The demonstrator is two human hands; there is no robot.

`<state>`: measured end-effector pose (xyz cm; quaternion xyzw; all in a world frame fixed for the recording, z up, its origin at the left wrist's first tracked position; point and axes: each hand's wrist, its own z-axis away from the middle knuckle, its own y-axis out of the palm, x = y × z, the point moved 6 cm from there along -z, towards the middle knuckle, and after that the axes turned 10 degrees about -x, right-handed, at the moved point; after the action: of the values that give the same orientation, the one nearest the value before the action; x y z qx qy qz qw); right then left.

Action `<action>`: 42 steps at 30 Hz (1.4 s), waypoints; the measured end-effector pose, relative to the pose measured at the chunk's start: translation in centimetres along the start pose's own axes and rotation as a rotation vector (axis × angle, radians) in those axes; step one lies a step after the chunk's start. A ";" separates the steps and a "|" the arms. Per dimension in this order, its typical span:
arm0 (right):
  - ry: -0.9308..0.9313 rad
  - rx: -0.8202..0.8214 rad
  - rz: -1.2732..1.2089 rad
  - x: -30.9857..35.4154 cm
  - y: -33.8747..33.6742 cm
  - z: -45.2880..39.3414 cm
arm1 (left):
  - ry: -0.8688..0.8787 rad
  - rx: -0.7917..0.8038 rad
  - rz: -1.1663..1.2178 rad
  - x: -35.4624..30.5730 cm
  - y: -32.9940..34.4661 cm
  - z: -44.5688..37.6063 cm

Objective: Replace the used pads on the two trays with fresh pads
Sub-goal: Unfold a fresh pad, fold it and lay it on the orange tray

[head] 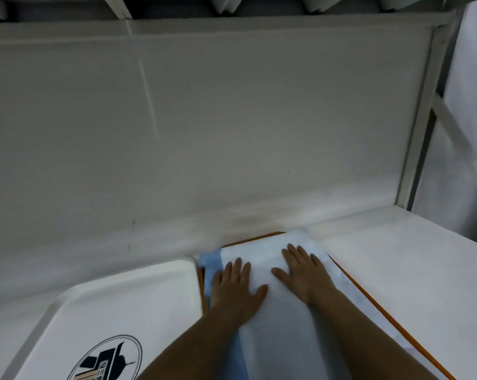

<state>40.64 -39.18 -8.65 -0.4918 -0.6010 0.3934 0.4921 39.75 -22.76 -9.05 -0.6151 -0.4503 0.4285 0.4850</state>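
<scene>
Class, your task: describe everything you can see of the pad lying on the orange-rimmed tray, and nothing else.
The pad is a thin white sheet with a pale blue border showing along its left edge, soft and paper-like in look. It lies spread flat over the orange-rimmed tray, covering most of it and running out of view at the bottom. Its far end reaches the tray's back rim. The left hand and right hand both rest palm-down on it, fingers straight and spread, pressing it flat. A white tray sits to its left.

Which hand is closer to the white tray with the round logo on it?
The left hand. It presses flat on the pad near the orange tray's left edge, right beside the white tray. The right hand lies flat farther right on the same pad.
</scene>
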 end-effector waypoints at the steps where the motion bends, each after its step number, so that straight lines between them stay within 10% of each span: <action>1: 0.021 -0.006 -0.005 -0.5 0.3 0.0 | -0.030 0.013 0.012 0.3 0.2 0.3; 10: 0.092 -0.072 0.061 -0.6 -0.5 0.0 | -0.210 -0.004 -0.001 1.2 -0.5 0.5; 14: -0.095 -0.112 0.047 1.7 -0.4 -0.6 | 0.129 -0.294 -0.002 -2.6 -1.8 -0.7; 18: -0.070 -0.027 0.028 -0.1 0.9 -0.9 | 0.123 -0.005 0.094 -2.2 0.8 -1.0; 28: -0.036 -0.169 0.030 -0.4 -1.5 2.0 | -0.148 -0.021 0.029 0.1 -0.7 1.6; 34: -0.146 0.102 0.040 1.6 -2.1 9.3 | 0.179 0.116 0.069 -4.4 -1.5 8.0; 42: 0.071 0.178 0.128 -2.4 -6.1 17.1 | -0.063 0.178 -0.043 -2.5 -4.6 14.2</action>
<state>22.76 -42.62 -6.82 -0.4971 -0.5132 0.4584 0.5286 24.87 -21.60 -6.65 -0.5462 -0.4384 0.4754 0.5324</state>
